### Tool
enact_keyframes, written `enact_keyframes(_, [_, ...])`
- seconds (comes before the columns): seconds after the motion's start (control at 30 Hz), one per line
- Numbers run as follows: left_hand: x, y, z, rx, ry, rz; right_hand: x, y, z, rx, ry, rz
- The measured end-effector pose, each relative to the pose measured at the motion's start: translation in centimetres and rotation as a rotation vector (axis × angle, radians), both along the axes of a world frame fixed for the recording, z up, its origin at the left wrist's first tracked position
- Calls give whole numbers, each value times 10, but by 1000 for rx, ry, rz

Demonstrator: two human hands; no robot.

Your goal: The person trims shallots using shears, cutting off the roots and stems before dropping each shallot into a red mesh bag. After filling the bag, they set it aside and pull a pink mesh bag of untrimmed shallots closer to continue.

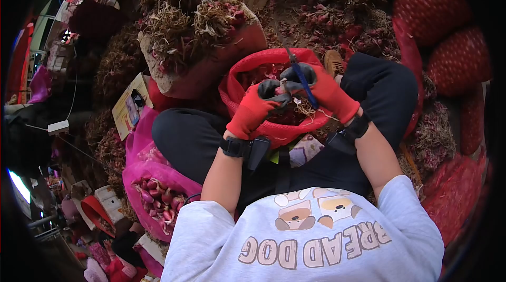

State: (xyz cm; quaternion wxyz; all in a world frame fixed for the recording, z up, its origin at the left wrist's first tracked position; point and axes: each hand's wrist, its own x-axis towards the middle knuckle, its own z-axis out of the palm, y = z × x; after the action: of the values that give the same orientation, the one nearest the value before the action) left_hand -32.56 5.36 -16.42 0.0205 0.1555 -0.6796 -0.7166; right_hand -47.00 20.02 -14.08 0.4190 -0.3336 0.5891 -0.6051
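Over an open red mesh bag (238, 70) between the seated person's bent legs, two hands in red gloves with dark fingertips meet. The left hand (255, 107) has its fingers closed around a small reddish bulb (281, 88), while the right hand (331, 95) grips a blue-handled tool (304, 83), its fingers close against the bulb. Dried, stringy bunches (182, 26) lie piled beyond the bag, and a pink mesh bag (138, 159) of bulbs sits by the left knee.

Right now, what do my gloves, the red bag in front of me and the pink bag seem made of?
Gloves: matte red, probably knit fabric; darker fingers look coated, perhaps rubber. Red bag: likely matte plastic mesh, given its netlike rim. Pink bag: sheer, slightly shiny, probably fine netting; things inside show faintly through.
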Motion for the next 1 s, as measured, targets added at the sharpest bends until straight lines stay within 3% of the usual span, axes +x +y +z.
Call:
enact_keyframes(0.1, [-1, 8, 0, -121, -25, 29, 3, 2, -2, 27, 36, 43])
enact_keyframes(0.17, [-2, 7, -7, -328, -83, 24, 7, 4, 5, 69, -233, 55])
enact_keyframes(0.2, [-3, 6, -8, -221, -59, 35, 8, 4, 8, 92, -366, 63])
enact_keyframes(0.3, [-3, 3, -8, 43, 11, 72, -2, 6, 3, -161, -575, -18])
enact_keyframes(0.4, [-5, 1, 9, 182, 52, 83, -21, 15, -12, -36, -412, -175])
enact_keyframes(0.47, [-6, 5, 29, 266, 44, 80, -18, 13, -10, -130, -393, -143])
enact_keyframes(0.57, [-5, 1, 8, 267, 81, 45, -2, 2, -1, -116, -139, -148])
enact_keyframes(0.67, [0, 1, -10, 133, -31, 82, 7, -1, 4, -30, 125, -108])
enact_keyframes(0.8, [-4, 11, 4, -204, -47, 44, 13, -1, 8, 51, 313, -104])
enact_keyframes(0.87, [-2, 10, -3, -437, -57, 42, 8, 1, 0, 37, -127, -47])
enact_keyframes(0.9, [-2, 10, -3, -385, -50, 34, 5, 3, -5, 32, -346, -15])
enact_keyframes(1.0, [-2, 9, 2, -220, -27, 42, -6, 8, -12, -146, -427, -81])
